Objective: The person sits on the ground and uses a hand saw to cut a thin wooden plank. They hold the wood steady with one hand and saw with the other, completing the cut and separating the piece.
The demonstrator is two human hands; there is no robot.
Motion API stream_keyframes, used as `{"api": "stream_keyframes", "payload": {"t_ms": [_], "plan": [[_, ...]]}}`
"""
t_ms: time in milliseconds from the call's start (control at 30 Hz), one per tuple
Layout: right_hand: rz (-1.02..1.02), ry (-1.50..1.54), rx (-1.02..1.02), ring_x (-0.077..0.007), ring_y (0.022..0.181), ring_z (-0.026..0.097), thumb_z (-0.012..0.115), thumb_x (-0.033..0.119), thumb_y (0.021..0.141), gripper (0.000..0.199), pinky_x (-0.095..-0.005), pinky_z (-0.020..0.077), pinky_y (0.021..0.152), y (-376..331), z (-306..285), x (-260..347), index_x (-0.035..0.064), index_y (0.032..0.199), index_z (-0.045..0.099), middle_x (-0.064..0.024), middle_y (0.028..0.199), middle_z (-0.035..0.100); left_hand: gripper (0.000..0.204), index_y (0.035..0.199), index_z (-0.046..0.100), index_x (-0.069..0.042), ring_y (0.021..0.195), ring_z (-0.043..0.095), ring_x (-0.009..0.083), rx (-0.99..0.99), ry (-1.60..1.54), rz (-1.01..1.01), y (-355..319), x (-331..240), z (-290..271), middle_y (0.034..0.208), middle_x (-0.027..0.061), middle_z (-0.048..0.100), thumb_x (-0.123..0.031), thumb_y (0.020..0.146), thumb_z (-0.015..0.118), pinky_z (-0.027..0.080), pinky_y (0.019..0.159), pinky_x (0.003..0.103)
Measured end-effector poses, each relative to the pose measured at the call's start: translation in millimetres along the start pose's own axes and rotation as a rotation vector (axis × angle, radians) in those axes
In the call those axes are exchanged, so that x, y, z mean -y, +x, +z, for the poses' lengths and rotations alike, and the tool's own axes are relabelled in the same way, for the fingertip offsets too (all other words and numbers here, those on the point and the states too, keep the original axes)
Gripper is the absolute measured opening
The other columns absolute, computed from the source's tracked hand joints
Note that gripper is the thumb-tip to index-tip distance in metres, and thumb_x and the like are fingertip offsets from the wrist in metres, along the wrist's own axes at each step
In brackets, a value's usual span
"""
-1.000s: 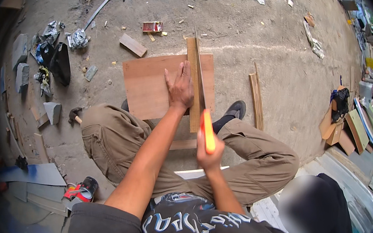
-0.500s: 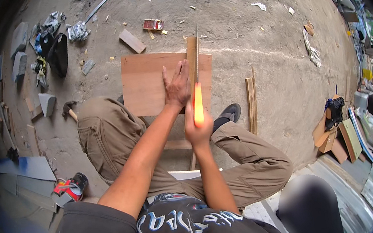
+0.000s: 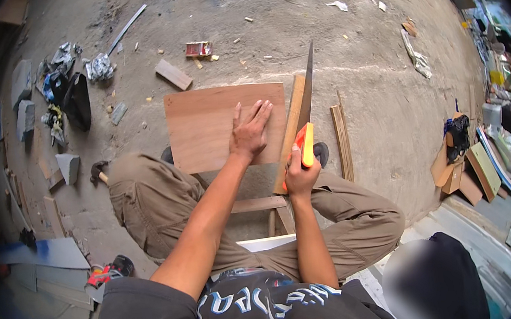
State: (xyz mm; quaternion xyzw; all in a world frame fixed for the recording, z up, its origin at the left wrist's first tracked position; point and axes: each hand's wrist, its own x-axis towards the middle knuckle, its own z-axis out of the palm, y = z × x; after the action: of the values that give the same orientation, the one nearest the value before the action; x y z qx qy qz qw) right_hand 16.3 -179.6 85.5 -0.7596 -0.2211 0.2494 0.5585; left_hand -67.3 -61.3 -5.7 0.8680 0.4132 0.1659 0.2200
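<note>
My left hand point(image 3: 249, 131) rests flat with its fingers spread on a reddish-brown plywood board point(image 3: 200, 125). In my right hand point(image 3: 300, 173) is a handsaw point(image 3: 308, 92) with an orange and yellow handle, its blade pointing away from me and leaning right. A narrow wooden strip point(image 3: 292, 120) slants along the board's right edge, between the board and the blade. The strip's near end lies beside my right hand; whether the fingers touch it I cannot tell. Below the board a wooden frame point(image 3: 255, 205) shows between my legs.
Several thin wood lengths point(image 3: 343, 142) lie to the right. Beyond the board are a wood block point(image 3: 174, 75) and a red box point(image 3: 198, 49). A hammer point(image 3: 100, 172) lies by my left knee. Another person's dark-covered head point(image 3: 451, 276) is at the lower right.
The saw has swung from nearly straight along the strip to a rightward slant, off the board. The strip has moved right and tilted. My left hand now sits apart from it.
</note>
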Motion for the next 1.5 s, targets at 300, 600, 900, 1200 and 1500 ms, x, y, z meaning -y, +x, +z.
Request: {"api": "stream_keyframes", "payload": {"t_ms": [300,600,900,1200,1500], "plan": [[-0.091,-0.009,0.073,-0.0119,0.052,0.049,0.062,0.011,0.093,0.025,-0.0324,0.0389,0.049,-22.6,16.5,11.9,-0.0018,0.072,0.056,-0.0055,0.057,0.053,0.034,0.129,0.062,-0.013,0.136,0.047,0.0153,-0.1,-0.185,-0.007,-1.0,5.8,-6.7,0.14,0.0019,0.058,-0.024,0.098,0.051,0.018,0.121,0.049],[-0.049,0.21,0.254,-0.0112,0.052,0.051,0.063,0.013,0.094,0.026,-0.0322,0.0398,0.049,6.7,60.2,3.7,-0.0001,0.072,0.058,-0.0053,0.056,0.055,0.034,0.124,0.063,-0.006,0.125,0.055,0.029,-0.446,-0.508,-0.271,22.5,15.7,-16.2,0.126,0.0131,0.065,-0.022,0.094,0.059,0.031,0.115,0.044],[-0.279,-0.004,0.272,-0.0174,0.053,0.058,0.064,0.016,0.092,0.024,-0.035,0.0447,0.052,25.4,94.7,22.8,-0.004,0.078,0.062,-0.0154,0.06,0.06,0.059,0.154,0.032,-0.007,0.15,0.025,0.0281,-0.197,-0.116,-0.208,5.1,38.6,-14.4,0.157,0.0106,0.038,-0.027,0.099,0.041,0.006,0.121,0.054],[-0.148,-0.124,0.039,-0.0119,0.051,0.054,0.064,0.014,0.092,0.026,-0.0325,0.0426,0.049,6.6,46.0,40.0,-0.0022,0.073,0.059,-0.0055,0.056,0.056,0.051,0.148,0.043,-0.016,0.144,0.037,0.016,-0.141,0.056,-0.297,4.2,17.5,-18.6,0.147,-0.0011,0.052,-0.021,0.098,0.045,0.006,0.121,0.054],[-0.038,0.195,0.099,-0.0046,0.041,0.033,0.056,0.007,0.097,0.036,-0.0261,0.0265,0.04,13.1,30.9,15.9,0.0071,0.063,0.044,0.0052,0.051,0.038,0.047,0.144,0.05,-0.019,0.141,0.04,0.0195,-0.203,-0.016,-0.279,3.7,19.1,-15.1,0.142,0.011,0.055,-0.029,0.099,0.046,0.008,0.121,0.054]]}}
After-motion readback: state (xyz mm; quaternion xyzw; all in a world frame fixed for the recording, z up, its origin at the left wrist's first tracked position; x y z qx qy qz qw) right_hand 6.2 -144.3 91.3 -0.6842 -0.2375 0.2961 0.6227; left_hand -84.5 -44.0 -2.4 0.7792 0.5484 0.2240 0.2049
